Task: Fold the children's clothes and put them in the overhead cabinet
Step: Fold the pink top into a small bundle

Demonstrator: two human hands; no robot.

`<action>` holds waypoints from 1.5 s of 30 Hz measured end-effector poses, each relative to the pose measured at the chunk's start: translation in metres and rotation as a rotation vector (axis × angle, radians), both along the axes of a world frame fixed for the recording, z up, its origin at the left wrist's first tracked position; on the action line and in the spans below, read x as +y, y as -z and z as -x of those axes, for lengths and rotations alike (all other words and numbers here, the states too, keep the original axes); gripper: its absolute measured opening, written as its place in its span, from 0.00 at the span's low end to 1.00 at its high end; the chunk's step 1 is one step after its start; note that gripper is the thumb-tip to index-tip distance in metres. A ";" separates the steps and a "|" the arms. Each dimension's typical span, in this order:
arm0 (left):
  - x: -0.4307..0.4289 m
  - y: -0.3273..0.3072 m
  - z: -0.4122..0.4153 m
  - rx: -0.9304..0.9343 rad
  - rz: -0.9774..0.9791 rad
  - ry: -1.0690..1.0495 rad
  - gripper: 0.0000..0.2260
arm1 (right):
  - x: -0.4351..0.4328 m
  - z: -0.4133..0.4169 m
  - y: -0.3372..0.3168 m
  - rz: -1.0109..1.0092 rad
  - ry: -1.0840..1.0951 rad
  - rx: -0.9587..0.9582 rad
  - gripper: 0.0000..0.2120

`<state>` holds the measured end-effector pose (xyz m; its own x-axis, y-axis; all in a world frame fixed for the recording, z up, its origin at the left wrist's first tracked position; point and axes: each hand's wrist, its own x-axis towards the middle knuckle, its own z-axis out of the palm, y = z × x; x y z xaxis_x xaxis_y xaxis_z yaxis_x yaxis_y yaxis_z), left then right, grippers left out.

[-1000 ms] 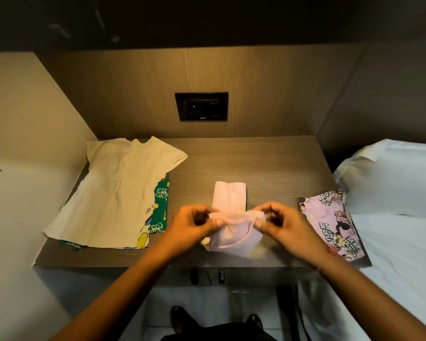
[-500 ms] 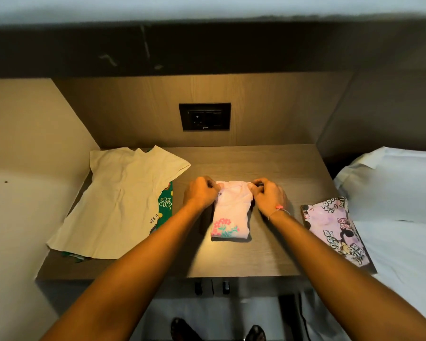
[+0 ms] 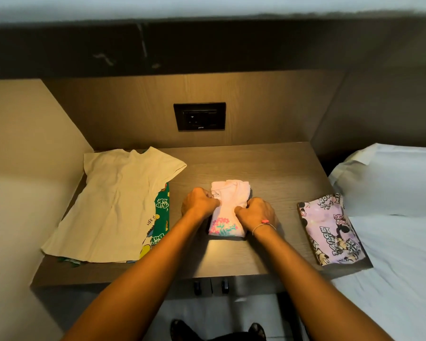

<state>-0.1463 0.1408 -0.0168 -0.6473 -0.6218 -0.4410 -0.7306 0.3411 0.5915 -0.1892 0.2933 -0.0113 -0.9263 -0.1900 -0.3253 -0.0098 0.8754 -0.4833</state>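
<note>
Pinching the little pink top point(image 3: 228, 207), the left hand point(image 3: 200, 201) and right hand point(image 3: 255, 212) were folding it; putting it away probably came next.

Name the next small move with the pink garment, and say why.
Probably lift the pink garment off the desk: it already lies folded small, and the left hand and right hand grip its sides, ready to carry it to the cabinet.

I see a wooden bench point(image 3: 268, 166) in a paneled alcove, a black wall socket point(image 3: 199, 116) behind it, and a white-sheeted bed point(image 3: 401, 242) on the right, warmly lit.
</note>
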 end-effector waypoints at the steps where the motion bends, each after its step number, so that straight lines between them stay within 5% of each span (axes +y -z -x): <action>1: 0.000 0.001 -0.002 0.043 -0.039 -0.025 0.08 | -0.001 -0.002 0.000 0.018 0.010 0.004 0.17; 4: 0.003 0.003 -0.011 0.250 -0.176 -0.074 0.07 | 0.003 -0.008 0.003 0.168 0.059 0.018 0.14; 9: 0.016 -0.014 -0.024 0.546 -0.470 -0.069 0.03 | 0.011 -0.011 -0.008 0.712 0.248 -0.132 0.08; 18: 0.062 -0.052 -0.012 0.662 -0.718 0.213 0.26 | 0.085 -0.005 -0.048 1.027 0.262 -0.111 0.25; 24: 0.143 -0.057 0.018 0.623 -0.791 0.266 0.36 | 0.174 0.015 -0.063 0.711 0.234 0.181 0.28; 29: 0.199 -0.037 0.045 0.468 -0.648 0.288 0.37 | 0.216 0.044 -0.045 0.393 0.283 0.104 0.31; 33: 0.202 -0.015 0.036 0.416 -0.060 0.461 0.33 | 0.225 0.044 -0.021 0.137 0.201 0.086 0.32; 36: 0.190 -0.007 0.019 0.669 0.330 0.648 0.31 | 0.237 0.039 -0.016 0.111 0.057 0.401 0.31; 38: 0.190 -0.001 0.015 0.666 0.427 0.856 0.33 | 0.246 0.043 -0.016 0.095 -0.195 0.544 0.28; 41: 0.194 0.011 0.024 0.396 0.457 1.086 0.42 | 0.253 0.055 -0.011 -0.117 -0.524 0.417 0.31; 45: 0.191 0.023 0.039 0.271 0.478 1.159 0.49 | 0.260 0.062 0.007 -0.208 -0.592 0.204 0.34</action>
<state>-0.1856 0.3314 -0.0403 -0.9475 0.3033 -0.1010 0.2583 0.9124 0.3175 -0.2513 0.5532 -0.0182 -0.7320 -0.6381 -0.2389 -0.5916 0.7691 -0.2418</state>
